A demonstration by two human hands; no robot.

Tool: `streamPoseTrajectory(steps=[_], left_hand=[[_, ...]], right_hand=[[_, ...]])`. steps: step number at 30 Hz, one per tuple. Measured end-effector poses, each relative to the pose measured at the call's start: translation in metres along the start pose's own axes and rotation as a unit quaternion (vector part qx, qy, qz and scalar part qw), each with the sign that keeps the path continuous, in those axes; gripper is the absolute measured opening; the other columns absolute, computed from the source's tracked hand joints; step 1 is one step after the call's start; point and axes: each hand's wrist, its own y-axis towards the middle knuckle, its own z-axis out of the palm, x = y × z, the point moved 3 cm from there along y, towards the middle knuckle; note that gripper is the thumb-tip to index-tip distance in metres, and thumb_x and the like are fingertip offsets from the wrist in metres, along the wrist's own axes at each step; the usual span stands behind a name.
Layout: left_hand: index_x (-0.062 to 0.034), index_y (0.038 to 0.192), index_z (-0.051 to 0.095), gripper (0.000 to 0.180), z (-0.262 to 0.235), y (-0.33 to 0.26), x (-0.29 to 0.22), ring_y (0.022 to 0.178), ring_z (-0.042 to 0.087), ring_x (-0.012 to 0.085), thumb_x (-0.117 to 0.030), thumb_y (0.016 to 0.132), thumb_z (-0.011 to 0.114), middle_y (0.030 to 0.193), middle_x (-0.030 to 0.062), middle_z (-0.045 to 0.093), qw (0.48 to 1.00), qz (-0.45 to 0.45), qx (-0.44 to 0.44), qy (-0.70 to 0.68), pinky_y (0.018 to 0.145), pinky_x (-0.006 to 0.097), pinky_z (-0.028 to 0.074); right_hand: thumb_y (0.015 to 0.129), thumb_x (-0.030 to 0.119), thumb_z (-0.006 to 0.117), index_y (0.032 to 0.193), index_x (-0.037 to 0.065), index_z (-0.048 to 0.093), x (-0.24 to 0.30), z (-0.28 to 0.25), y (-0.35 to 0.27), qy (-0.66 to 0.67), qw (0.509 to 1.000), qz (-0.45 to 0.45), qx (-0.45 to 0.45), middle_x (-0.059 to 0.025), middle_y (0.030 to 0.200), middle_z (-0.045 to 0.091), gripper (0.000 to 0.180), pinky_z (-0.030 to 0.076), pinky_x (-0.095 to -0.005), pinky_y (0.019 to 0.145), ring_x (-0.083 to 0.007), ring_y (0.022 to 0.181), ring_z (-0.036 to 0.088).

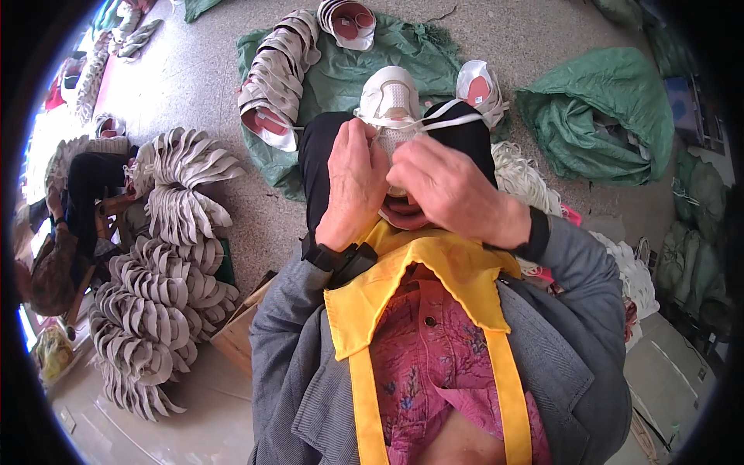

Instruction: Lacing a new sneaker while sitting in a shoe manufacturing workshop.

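White sneaker (390, 93) sat upright between the person's knees, toe pointing away and reddish-lined opening toward the yellow apron (418, 252). A white shoelace (456, 121) crossed over its upper part, with a length trailing to the right across the dark trousers. The left hand (350, 182) lay along the shoe's left side, its fingers partly bent and close together near the lacing. The right hand (457, 186) was curled nearly closed over the tongue area, fingers bunched; whether either of the hands gripped the lace could not be told, as the fingertips were hidden.

Beyond the knees, a green plastic sheet (349, 81) on the floor (263, 205) carried a curved row of nested white shoes (279, 70). A heap of white laces (523, 177) lay near the right knee, and stacks of pale shoe uppers (151, 287) spread out at left.
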Motion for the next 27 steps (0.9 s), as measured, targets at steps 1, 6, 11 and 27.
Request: streamPoseTrajectory(steps=[1,6,11,27], left_hand=[[0.0019,0.101,0.049,0.016,0.0,0.001,-0.001,0.087,0.057,0.0445,0.005,0.087,0.055,0.091,0.0227,0.054,1.0,0.009,-0.001,-0.004,0.075,0.051,0.047],[0.0015,0.102,0.049,0.016,0.0,0.002,0.002,0.088,0.057,0.0446,0.004,0.087,0.054,0.091,0.0221,0.055,1.0,0.004,0.007,-0.01,0.075,0.051,0.047],[0.0013,0.102,0.049,0.015,0.0,0.003,0.004,0.088,0.058,0.0444,0.004,0.088,0.054,0.091,0.0221,0.055,1.0,0.005,0.006,-0.02,0.075,0.051,0.047],[-0.0011,0.096,0.048,0.015,-0.004,0.005,-0.001,0.069,0.059,0.0354,0.005,0.086,0.058,0.077,0.0166,0.054,0.999,0.024,-0.024,-0.018,0.064,0.042,0.048]], right_hand=[[0.081,0.004,0.065,0.089,0.001,0.056,-0.005,0.001,-0.001,0.046,0.997,0.057,0.0,-0.0143,0.092,0.056,0.012,0.055,-0.038,0.075,-0.031,0.09,0.063],[0.09,0.001,0.065,0.098,-0.001,0.059,-0.04,0.027,-0.008,0.197,0.938,0.285,-0.001,-0.0174,0.087,0.065,0.009,0.055,-0.0395,0.067,-0.0338,0.081,0.071],[0.088,0.008,0.065,0.092,-0.001,0.061,-0.052,0.051,0.002,0.028,0.979,0.2,0.022,-0.0169,0.089,0.066,0.01,0.056,-0.0447,0.071,-0.0382,0.082,0.069],[0.093,0.007,0.071,0.084,0.002,0.063,-0.031,-0.071,-0.022,0.414,0.828,0.379,0.013,0.0079,0.074,0.056,0.013,0.039,-0.0191,0.06,0.0008,0.068,0.049]])
